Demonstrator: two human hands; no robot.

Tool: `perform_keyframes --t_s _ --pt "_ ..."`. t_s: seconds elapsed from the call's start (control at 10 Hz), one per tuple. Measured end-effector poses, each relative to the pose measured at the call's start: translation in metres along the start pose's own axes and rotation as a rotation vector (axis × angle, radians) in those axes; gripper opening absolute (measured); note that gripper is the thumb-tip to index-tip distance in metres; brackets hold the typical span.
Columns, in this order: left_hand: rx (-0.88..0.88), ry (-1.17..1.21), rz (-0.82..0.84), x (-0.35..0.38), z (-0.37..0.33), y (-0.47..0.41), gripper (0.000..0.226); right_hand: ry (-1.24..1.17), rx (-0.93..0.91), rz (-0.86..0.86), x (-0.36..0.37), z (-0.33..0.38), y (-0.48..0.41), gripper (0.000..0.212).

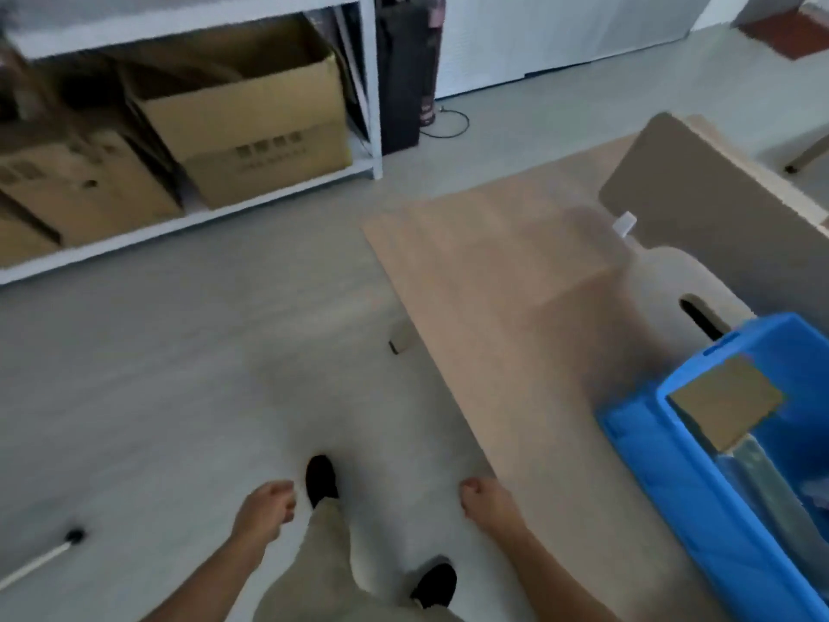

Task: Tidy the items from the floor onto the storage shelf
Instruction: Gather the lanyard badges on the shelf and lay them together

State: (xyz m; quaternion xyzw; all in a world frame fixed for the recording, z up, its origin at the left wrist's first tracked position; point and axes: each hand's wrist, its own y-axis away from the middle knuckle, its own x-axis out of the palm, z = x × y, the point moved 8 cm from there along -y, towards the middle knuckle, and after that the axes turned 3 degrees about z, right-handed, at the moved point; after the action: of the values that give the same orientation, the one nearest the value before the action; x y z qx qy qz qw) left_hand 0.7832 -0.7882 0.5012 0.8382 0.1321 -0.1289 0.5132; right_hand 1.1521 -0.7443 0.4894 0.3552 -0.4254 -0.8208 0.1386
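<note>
A white metal storage shelf [372,83] stands at the upper left, its bottom level filled with cardboard boxes [251,119]. On the floor to the right lie a large flat cardboard sheet [502,285], a translucent plastic jug [673,276] with a white cap, and a blue plastic crate [664,446] holding a brown card and other items. My left hand [267,509] and right hand [486,500] hang low in front of me with fingers loosely curled, both holding nothing. The right hand hovers near the sheet's near edge.
A small tan block [400,341] lies on the grey floor beside the sheet. A dark upright case [403,74] and a cable stand right of the shelf. A white rod with a black tip [67,538] lies at lower left. My feet [320,480] are below.
</note>
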Motion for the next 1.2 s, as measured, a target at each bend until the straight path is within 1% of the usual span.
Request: perform_keyframes --t_s 0.1,0.2,0.3,0.4,0.5,0.6,0.7,0.8,0.9,1.0,1.1,1.2 --pt "-0.112 0.073 -0.076 -0.065 0.027 -0.024 0.014 0.118 -0.114 0.039 0.025 0.107 -0.042 0.022" --pt "-0.226 0.16 -0.122 -0.124 0.041 -0.048 0.015 0.146 -0.205 0.067 0.046 0.218 -0.072 0.022" --pt "-0.327 0.203 -0.113 -0.179 0.032 -0.067 0.009 0.161 -0.241 0.08 0.065 0.302 -0.097 0.013" --pt "-0.332 0.23 -0.11 -0.227 -0.002 -0.094 0.007 0.167 -0.231 0.11 0.08 0.358 -0.124 0.018" --pt "-0.273 0.243 -0.099 -0.263 -0.056 -0.138 0.006 0.156 -0.141 0.117 0.084 0.39 -0.153 0.018" --pt "-0.173 0.312 -0.061 -0.293 -0.135 -0.186 0.007 0.107 -0.018 0.124 0.084 0.408 -0.185 0.022" --pt "-0.097 0.381 -0.059 -0.327 -0.211 -0.238 0.004 0.088 0.075 0.152 0.083 0.419 -0.234 0.016" --pt "-0.024 0.413 -0.08 -0.367 -0.28 -0.288 0.006 0.003 0.078 0.321 0.092 0.433 -0.307 0.013" --pt "-0.035 0.475 -0.126 -0.41 -0.328 -0.329 0.007 0.12 -0.08 0.371 0.08 0.516 -0.347 0.019" --pt "-0.102 0.501 -0.195 -0.454 -0.352 -0.351 0.01 0.115 0.042 0.275 0.066 0.641 -0.319 0.028" --pt "-0.182 0.521 -0.226 -0.491 -0.364 -0.375 0.014 0.268 0.04 0.311 0.075 0.76 -0.336 0.033" --pt "-0.289 0.584 -0.257 -0.523 -0.367 -0.395 0.013 0.272 -0.108 0.263 0.089 0.88 -0.358 0.018"
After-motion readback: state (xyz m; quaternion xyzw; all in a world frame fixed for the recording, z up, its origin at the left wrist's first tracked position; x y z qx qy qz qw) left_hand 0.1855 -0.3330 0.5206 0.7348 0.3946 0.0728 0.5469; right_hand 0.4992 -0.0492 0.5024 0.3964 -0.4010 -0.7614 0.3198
